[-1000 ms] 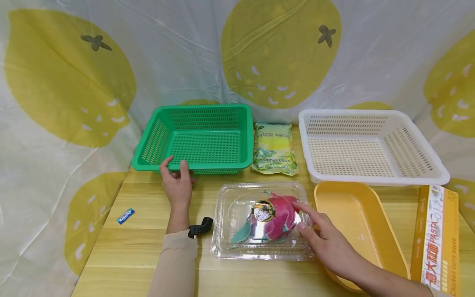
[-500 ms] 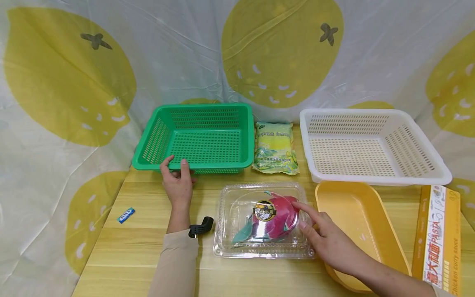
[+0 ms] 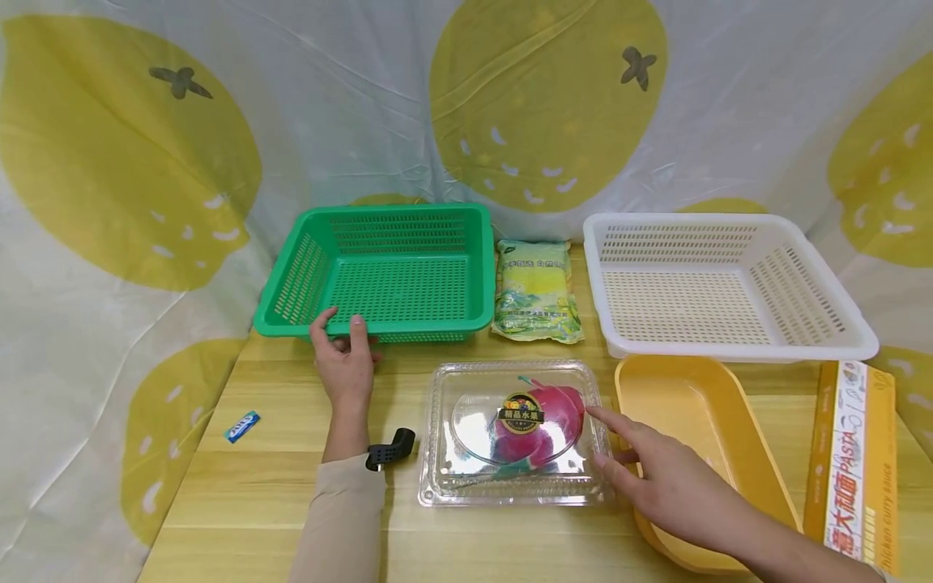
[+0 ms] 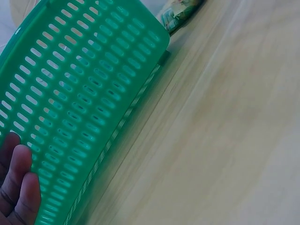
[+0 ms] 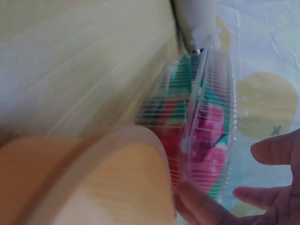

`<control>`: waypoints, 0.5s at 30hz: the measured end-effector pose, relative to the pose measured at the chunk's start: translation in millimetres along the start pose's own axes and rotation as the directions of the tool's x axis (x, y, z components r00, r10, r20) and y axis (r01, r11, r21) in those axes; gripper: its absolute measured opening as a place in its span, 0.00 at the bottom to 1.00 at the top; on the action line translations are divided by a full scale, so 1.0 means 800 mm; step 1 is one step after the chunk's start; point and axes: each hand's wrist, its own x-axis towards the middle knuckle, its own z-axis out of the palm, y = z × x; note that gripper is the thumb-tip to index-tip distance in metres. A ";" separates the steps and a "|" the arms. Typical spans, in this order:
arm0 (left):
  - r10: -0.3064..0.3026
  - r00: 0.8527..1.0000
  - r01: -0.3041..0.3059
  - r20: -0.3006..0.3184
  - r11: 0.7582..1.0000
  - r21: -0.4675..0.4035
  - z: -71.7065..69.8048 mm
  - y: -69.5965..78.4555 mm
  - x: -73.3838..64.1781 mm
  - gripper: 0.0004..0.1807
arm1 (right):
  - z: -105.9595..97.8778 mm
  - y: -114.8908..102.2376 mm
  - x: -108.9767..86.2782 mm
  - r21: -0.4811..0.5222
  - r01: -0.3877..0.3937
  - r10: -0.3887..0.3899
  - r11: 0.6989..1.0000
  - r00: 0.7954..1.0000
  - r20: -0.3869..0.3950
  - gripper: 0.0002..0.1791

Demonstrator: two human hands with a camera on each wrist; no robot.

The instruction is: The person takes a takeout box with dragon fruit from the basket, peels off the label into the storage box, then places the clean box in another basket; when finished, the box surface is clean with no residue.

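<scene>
**One lidded, ribbed rectangular box of clear plastic (image 3: 466,405) on a wood-grain table (image 3: 437,542)**

Under its shiny lid and round black-and-gold label (image 3: 521,414) shows a rounded pink-and-green item (image 3: 563,405). At the box's 3 o'clock edge is the right hand (image 3: 656,478), fingers spread apart; whether the fingertips press the rim cannot be told. Toward 10 o'clock, the left hand (image 3: 345,368) grips the near rim of a green plastic basket (image 3: 423,326) with slotted walls, forefinger hooked over, three fingertips against the outer wall.

At 12 o'clock lies a plump, crinkled yellow-green bag (image 3: 538,291); at 2, a white slotted plastic basket (image 3: 736,351). At 3, a smooth orange-yellow tray (image 3: 764,482) with rounded corners, then a flat orange-and-white pasta box (image 3: 849,486). At 9, a small blue-green packet (image 3: 242,426). Beyond hangs creased, lemon-printed white cloth (image 3: 350,105).
</scene>
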 end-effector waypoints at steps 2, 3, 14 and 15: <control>0.003 1.000 -0.003 0.002 1.000 0.007 -0.001 -0.008 0.003 0.29 | -0.003 -0.001 -0.002 -0.042 0.014 -0.016 0.999 0.999 -0.043 0.35; 0.005 1.000 -0.005 0.005 1.000 0.012 -0.001 -0.010 0.003 0.29 | -0.005 -0.001 -0.002 -0.063 0.021 -0.026 0.998 0.997 -0.070 0.35; -0.058 0.983 0.017 0.173 0.973 0.232 -0.014 0.007 -0.012 0.45 | -0.022 -0.003 0.032 -0.228 0.220 -0.288 0.949 0.897 -0.336 0.22; -0.055 0.980 0.006 0.192 0.969 0.247 -0.015 0.009 -0.016 0.47 | -0.023 -0.003 0.037 -0.248 0.235 -0.312 0.940 0.886 -0.343 0.21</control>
